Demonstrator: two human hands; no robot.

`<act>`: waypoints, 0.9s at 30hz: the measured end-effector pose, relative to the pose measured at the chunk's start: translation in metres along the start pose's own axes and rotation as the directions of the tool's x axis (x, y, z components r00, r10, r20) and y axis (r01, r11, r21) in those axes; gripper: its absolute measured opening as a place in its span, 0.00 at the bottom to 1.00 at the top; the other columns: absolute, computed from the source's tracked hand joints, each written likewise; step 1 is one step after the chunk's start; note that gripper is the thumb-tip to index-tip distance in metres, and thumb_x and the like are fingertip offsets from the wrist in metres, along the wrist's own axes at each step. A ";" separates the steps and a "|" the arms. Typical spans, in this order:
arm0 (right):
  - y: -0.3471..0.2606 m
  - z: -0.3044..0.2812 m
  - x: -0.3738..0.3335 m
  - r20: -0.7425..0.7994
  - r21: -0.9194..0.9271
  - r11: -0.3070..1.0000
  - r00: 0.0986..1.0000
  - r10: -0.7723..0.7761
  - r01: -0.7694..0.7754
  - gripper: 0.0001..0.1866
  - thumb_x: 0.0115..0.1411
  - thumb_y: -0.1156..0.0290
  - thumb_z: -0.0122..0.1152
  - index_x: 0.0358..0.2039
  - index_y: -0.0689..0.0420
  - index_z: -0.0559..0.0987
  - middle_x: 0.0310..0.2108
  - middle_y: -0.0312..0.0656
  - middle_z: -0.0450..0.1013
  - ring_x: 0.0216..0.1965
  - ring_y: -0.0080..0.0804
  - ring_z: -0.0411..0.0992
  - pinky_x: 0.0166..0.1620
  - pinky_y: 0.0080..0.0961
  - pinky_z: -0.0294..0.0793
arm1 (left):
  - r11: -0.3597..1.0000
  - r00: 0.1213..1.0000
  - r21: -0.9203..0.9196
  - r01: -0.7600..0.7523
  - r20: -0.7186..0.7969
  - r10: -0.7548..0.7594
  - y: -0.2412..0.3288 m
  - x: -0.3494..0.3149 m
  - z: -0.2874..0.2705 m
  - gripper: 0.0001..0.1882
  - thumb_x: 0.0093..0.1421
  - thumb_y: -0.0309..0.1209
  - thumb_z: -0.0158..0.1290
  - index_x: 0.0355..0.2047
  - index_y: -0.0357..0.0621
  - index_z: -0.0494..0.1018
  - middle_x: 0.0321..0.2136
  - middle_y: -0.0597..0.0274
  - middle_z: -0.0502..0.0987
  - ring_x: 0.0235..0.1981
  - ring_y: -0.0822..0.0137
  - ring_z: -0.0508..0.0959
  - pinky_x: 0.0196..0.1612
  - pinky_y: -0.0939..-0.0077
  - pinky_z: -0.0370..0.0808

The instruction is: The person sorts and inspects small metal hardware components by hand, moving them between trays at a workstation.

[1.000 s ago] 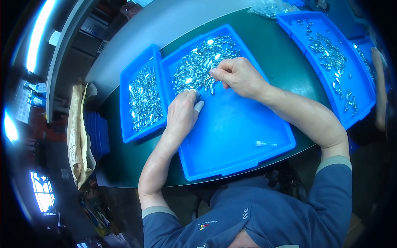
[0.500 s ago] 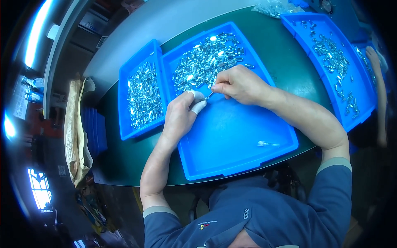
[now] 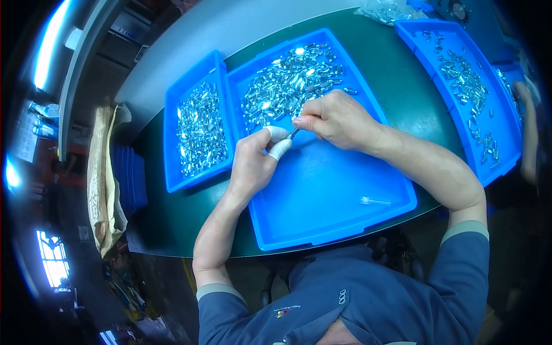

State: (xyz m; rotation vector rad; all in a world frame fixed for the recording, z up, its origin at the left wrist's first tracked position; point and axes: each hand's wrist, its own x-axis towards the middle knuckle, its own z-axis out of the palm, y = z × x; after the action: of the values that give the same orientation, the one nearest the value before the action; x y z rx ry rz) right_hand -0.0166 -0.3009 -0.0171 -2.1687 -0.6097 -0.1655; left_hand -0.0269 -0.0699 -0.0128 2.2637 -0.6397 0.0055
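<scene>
Over the middle blue tray (image 3: 322, 230), my two hands meet at one small metal part (image 3: 294, 132). My left hand (image 3: 257, 158), with white coverings on its thumb and a finger, pinches the part's lower end. The thumb and forefinger of my right hand (image 3: 336, 121) close on its upper end; whether they hold a separate piece there is too small to tell. Just beyond my hands lies a heap of shiny metal parts (image 3: 287, 80) in the tray's far half. A small clear plastic tube (image 3: 375, 201) rests near the tray's front right corner.
A smaller blue tray (image 3: 171, 155) of similar metal parts stands at the left. Another blue tray (image 3: 460, 135) with scattered parts is at the right, near another person's arm (image 3: 528, 138). A clear bag (image 3: 386, 11) lies at the back; a brown paper sack (image 3: 102, 184) stands far left.
My hands stay together over the tray, and the left fingers have shifted slightly around the metal part. The view has moved a little; the trays look unmoved.
</scene>
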 end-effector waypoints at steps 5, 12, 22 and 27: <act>-0.001 -0.001 0.001 0.088 0.219 0.966 0.989 0.120 -0.137 0.19 0.68 0.58 0.61 0.27 0.59 0.84 0.17 0.37 0.75 0.19 0.25 0.70 0.25 0.29 0.68 | 1.000 1.000 0.028 0.003 -0.003 -0.003 0.001 -0.006 -0.004 0.08 0.60 0.25 0.65 0.39 0.37 0.80 0.31 0.54 0.83 0.30 0.65 0.83 0.35 0.71 0.78; 0.002 -0.005 0.002 0.029 0.319 0.930 0.982 0.185 -0.185 0.20 0.69 0.56 0.60 0.27 0.60 0.83 0.17 0.36 0.75 0.20 0.20 0.70 0.25 0.26 0.67 | 0.886 0.948 0.455 0.086 -0.311 0.068 -0.029 0.003 -0.071 0.09 0.58 0.27 0.65 0.39 0.41 0.79 0.34 0.54 0.83 0.36 0.57 0.84 0.42 0.66 0.79; 0.001 -0.004 0.001 0.010 0.311 0.935 0.984 0.177 -0.171 0.19 0.69 0.58 0.62 0.26 0.60 0.82 0.17 0.35 0.74 0.20 0.20 0.69 0.25 0.26 0.66 | 0.695 0.958 0.675 -0.248 0.065 0.279 -0.039 0.042 -0.041 0.14 0.51 0.26 0.66 0.39 0.42 0.80 0.35 0.51 0.79 0.40 0.49 0.78 0.47 0.56 0.74; 0.001 -0.003 0.001 0.014 0.274 0.950 0.988 0.151 -0.149 0.19 0.69 0.58 0.62 0.27 0.60 0.83 0.18 0.37 0.76 0.20 0.21 0.70 0.25 0.26 0.68 | 0.727 0.981 0.664 -0.178 0.065 0.181 -0.036 0.041 -0.027 0.10 0.52 0.26 0.65 0.33 0.41 0.77 0.31 0.52 0.78 0.38 0.49 0.78 0.43 0.56 0.74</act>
State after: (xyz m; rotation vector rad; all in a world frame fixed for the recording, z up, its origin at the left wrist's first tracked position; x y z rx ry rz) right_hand -0.0147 -0.3031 -0.0150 -1.9343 -0.4325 -0.0056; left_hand 0.0300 -0.0486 -0.0109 2.8741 -0.9726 0.4003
